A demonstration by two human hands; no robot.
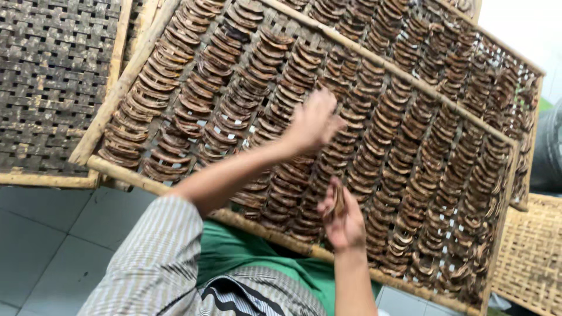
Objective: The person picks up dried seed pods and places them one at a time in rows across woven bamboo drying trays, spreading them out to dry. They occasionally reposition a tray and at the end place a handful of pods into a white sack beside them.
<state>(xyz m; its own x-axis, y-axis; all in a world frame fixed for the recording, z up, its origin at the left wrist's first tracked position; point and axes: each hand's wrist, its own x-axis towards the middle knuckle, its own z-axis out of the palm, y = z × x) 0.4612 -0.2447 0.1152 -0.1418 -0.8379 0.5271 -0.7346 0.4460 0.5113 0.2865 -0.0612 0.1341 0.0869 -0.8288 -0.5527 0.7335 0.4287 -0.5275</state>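
A large woven bamboo tray (126, 76) with a pole frame carries many rows of overlapping brown curved dried slices (410, 134). My left hand (313, 120), at the end of a striped-sleeved arm, is blurred over the middle rows with its fingertips at the slices. Whether it holds one is unclear. Nearer the tray's front pole, my right hand (344, 221) is closed around a small stack of the same brown slices (338, 200), held just above the rows.
A second, darker woven tray (52, 88) with nothing on it lies at the upper left. A paler woven tray (533, 257) sits at the lower right. Grey floor tiles (41, 234) show at the lower left. My green and striped clothing fills the bottom centre.
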